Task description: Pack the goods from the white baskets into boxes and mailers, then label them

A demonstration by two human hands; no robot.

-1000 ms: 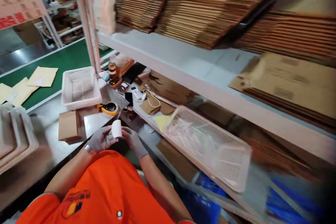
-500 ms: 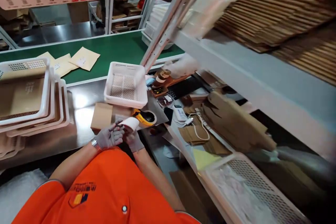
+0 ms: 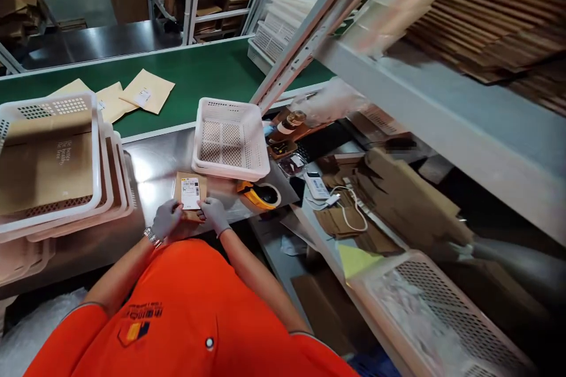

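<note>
A small brown cardboard box [image 3: 178, 188] rests on the steel bench in front of me. A white printed shipping label [image 3: 190, 195] lies against its top face. My left hand [image 3: 168, 217], gloved in grey, is closed in a pinch at the label's lower left corner. At the lower right corner my right hand [image 3: 214, 215], gloved too, pinches the label between fingertips. Whether the label is fully stuck down I cannot tell. To the right of the box lies a yellow tape dispenser [image 3: 260, 194], and just behind it stands a white perforated basket [image 3: 262, 156].
Stacked white baskets [image 3: 98, 159] holding cardboard fill the bench's left side. Behind runs a green conveyor [image 3: 212, 73] with several tan padded envelopes [image 3: 150, 91]. A slanted metal post [image 3: 305, 35] and a shelf [image 3: 442, 112] of cardboard rise at right.
The label, earlier curled between my hands beside the box, is now flat over the box top. My hands have moved left and apart to its lower corners. The view has shifted slightly.
</note>
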